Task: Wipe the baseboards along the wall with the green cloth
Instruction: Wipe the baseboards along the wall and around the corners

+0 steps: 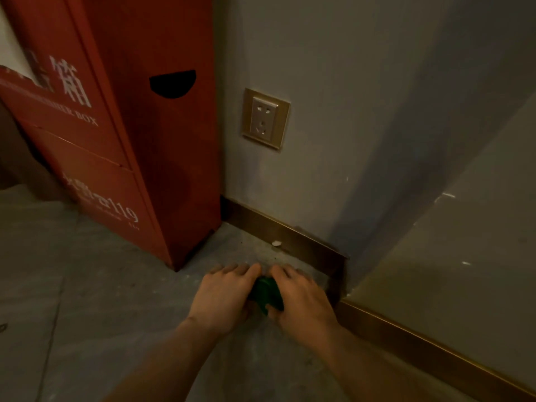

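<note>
You had both hands down on the grey stone floor (87,285), your left hand (224,294) and right hand (301,300) pressed close together and bunched around the small crumpled green cloth (265,291). It sat between your palms, near the dark bronze baseboard (290,236) but not touching it. By my read, you were gathering the cloth, wiping not yet begun. Next call: carry it up against the skirting by the corner. The tall red metal extinguisher box (162,158) stood closed; its contents were hidden.
</note>
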